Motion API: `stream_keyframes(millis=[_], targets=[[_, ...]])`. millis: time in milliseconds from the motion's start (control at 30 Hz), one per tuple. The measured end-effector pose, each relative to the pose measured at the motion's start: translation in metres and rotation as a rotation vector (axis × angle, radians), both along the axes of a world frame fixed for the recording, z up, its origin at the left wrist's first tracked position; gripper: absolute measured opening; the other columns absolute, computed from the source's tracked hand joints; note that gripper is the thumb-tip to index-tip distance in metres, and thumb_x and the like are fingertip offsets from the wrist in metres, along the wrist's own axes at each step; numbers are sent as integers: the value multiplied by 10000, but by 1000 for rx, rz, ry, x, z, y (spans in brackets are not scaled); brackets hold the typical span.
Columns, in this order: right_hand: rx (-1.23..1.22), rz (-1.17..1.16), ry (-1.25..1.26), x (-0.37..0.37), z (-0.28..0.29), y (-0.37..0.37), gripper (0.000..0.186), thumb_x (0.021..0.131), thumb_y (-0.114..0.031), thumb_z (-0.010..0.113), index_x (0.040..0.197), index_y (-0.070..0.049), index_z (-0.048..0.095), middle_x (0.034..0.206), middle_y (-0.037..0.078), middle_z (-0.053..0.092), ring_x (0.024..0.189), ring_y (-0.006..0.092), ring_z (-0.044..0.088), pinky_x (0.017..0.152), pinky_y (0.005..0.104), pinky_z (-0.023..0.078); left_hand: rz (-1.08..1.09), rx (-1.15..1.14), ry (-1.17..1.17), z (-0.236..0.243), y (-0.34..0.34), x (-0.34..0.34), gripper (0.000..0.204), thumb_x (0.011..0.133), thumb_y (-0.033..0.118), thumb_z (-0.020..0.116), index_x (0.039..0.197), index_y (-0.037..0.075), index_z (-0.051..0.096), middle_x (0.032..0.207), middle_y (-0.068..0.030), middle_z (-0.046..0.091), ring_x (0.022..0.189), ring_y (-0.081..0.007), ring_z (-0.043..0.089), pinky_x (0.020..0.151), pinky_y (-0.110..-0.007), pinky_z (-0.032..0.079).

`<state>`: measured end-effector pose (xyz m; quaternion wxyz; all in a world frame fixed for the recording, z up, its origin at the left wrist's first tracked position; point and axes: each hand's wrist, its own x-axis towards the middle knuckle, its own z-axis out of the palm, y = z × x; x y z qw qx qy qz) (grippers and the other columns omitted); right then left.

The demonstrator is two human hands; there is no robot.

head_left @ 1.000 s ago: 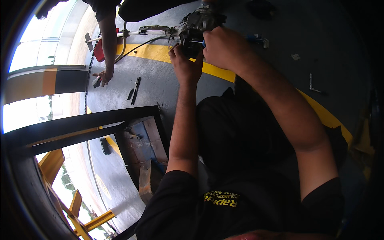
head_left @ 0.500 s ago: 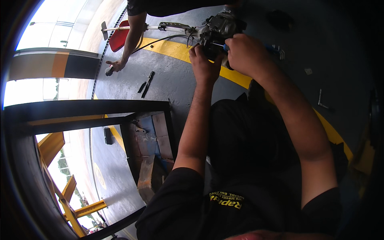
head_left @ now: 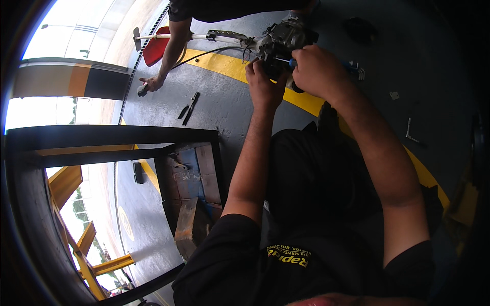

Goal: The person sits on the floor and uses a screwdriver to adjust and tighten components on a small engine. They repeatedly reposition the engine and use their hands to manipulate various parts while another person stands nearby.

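Right fingers: right hand [head_left: 317, 70] clenched around the blue-handled tool [head_left: 292, 63]; thin shaft points to 9 o'clock, against the engine; tip hidden.
Left fingers: left hand [head_left: 265, 86] bent against the engine's 7 o'clock edge; cannot tell whether gripping.
Engine: dark engine [head_left: 288, 36] on the grey floor [head_left: 229, 115], between and beyond both hands; clock centred here, 12 at top.
Pole: white tube [head_left: 204, 36] runs to 9 o'clock, red guard [head_left: 156, 47] near its far end.
Co-worker: another person's hand [head_left: 151, 83], between 8 and 9, small dark item at its fingertips.
8 o'clock: black tools [head_left: 190, 108], side by side on the floor.
4 o'clock: hex keys [head_left: 360, 72], white tag [head_left: 394, 95], L-shaped wrench [head_left: 409, 131], nearest to farthest.
Open box: 7 o'clock, in the black frame [head_left: 127, 134]; inside, wooden block [head_left: 188, 220], bluish panel [head_left: 190, 176], small pale fitting [head_left: 179, 164].
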<state>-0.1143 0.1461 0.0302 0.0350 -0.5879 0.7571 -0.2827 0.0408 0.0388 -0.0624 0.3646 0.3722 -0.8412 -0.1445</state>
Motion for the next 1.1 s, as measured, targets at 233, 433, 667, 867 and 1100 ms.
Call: stream_keyframes(millis=[233, 433, 667, 867, 1100], targets=[[31, -3, -3, 2, 3, -1, 237, 821, -150, 733, 1010, -14, 775, 973, 202, 777, 946, 362, 774, 890, 473, 617, 14, 19, -12, 0, -1, 0, 705, 776, 194, 905, 1309, -9, 491, 1290, -253, 507, 1192, -470, 555, 1011, -540, 494], [63, -7, -6, 2, 3, 0, 258, 826, -166, 748, 1033, -14, 779, 975, 207, 779, 937, 352, 780, 876, 465, 623, -3, -4, 27, -4, -2, -2, 722, 768, 177, 909, 1322, -10, 487, 1303, -255, 503, 1210, -472, 543, 1035, -541, 477], [67, 16, 23, 3, 12, 2, 256, 834, -165, 758, 1042, -18, 785, 967, 211, 782, 923, 342, 786, 869, 448, 630, 0, 5, 18, -7, -6, 0, 749, 744, 172, 918, 1330, -11, 487, 1306, -260, 507, 1230, -476, 533, 1051, -534, 470], [175, 6, -105, -1, 22, 1, 231, 963, -178, 620, 995, 4, 759, 982, 227, 759, 948, 397, 746, 890, 508, 593, 11, 23, 14, -6, -5, -1, 747, 753, 183, 922, 1329, -11, 489, 1318, -253, 506, 1236, -472, 534, 1056, -531, 469], [231, 4, -93, -5, 19, -1, 224, 915, -164, 677, 1033, -4, 778, 1012, 223, 775, 953, 365, 769, 893, 463, 610, 9, 26, 15, -7, -3, 0, 758, 750, 191, 933, 1333, -9, 491, 1327, -251, 504, 1252, -470, 533, 1073, -522, 463]])
